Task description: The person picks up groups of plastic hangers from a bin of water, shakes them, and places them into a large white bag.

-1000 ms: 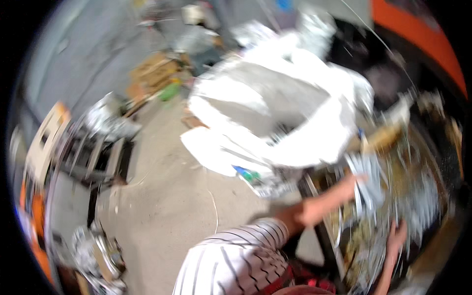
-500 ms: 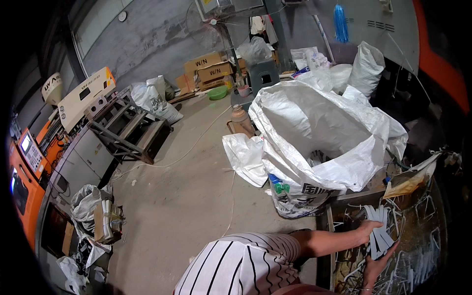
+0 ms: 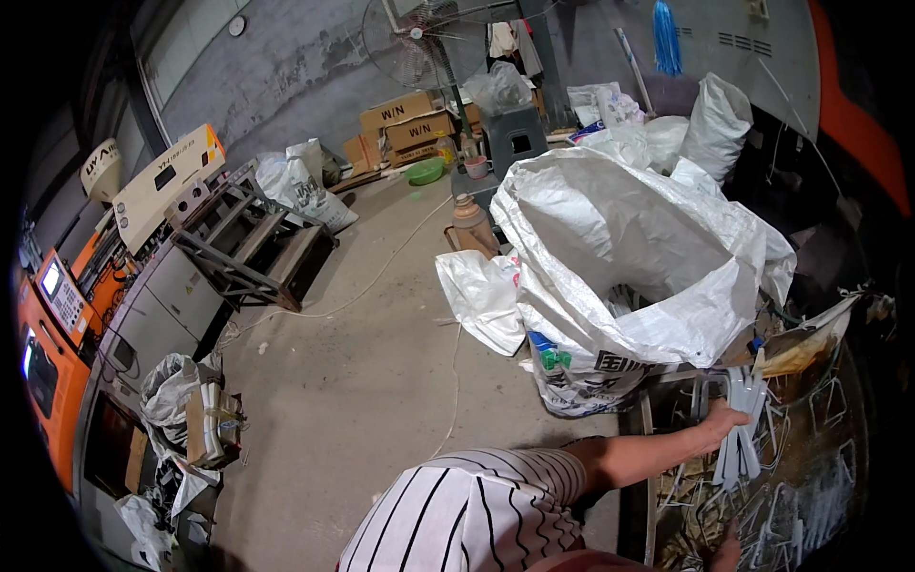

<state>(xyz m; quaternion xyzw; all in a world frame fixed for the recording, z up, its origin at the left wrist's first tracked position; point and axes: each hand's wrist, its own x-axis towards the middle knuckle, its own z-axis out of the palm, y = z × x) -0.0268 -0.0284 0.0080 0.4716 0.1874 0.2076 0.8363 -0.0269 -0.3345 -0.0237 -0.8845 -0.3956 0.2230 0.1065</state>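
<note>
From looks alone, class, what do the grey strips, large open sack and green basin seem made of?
Grey strips: probably smooth plastic, evenly coloured, though painted metal isn't ruled out.
Large open sack: likely slightly shiny plastic, perhaps woven; creased walls catch light.
Green basin: apparently plastic, from its uniform bright colour; finish unclear.

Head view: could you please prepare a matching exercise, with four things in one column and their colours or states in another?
Column one:
1. left hand
2. basin
3. large open sack
4. hanging string bundle

Column two:
A. blue
B. white
C. holding pale grey strips
D. green

Pairs: 1-C; 2-D; 3-B; 4-A
</note>
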